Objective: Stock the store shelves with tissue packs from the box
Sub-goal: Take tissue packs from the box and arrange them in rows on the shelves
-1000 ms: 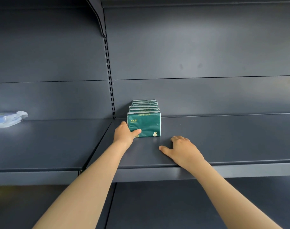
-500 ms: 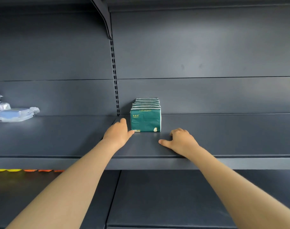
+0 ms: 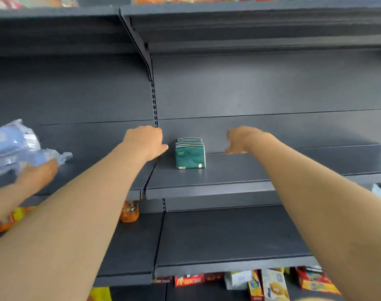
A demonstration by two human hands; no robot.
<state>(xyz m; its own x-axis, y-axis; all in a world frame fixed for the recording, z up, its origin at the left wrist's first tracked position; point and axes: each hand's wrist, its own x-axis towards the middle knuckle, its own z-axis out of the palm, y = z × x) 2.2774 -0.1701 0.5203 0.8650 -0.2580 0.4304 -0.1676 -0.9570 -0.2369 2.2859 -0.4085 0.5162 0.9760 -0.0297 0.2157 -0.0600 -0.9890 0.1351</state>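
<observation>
Row stocked
Left hand point(image 3: 145, 142), right hand point(image 3: 241, 140) lifted off, slack and empty, 9 and 3 o'clock of green plastic-wrapped tissue packs point(image 3: 190, 156).

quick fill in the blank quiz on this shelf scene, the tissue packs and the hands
1. The tissue packs standing on the shelf have ____ wrappers.
2. The left hand and right hand hover on either side of them, holding ____.
3. The row stands to the ____ of the slotted upright.
4. At the far left, another person's hand touches a bundle wrapped in pale ____ plastic.

Missing words: green; nothing; right; blue
</observation>
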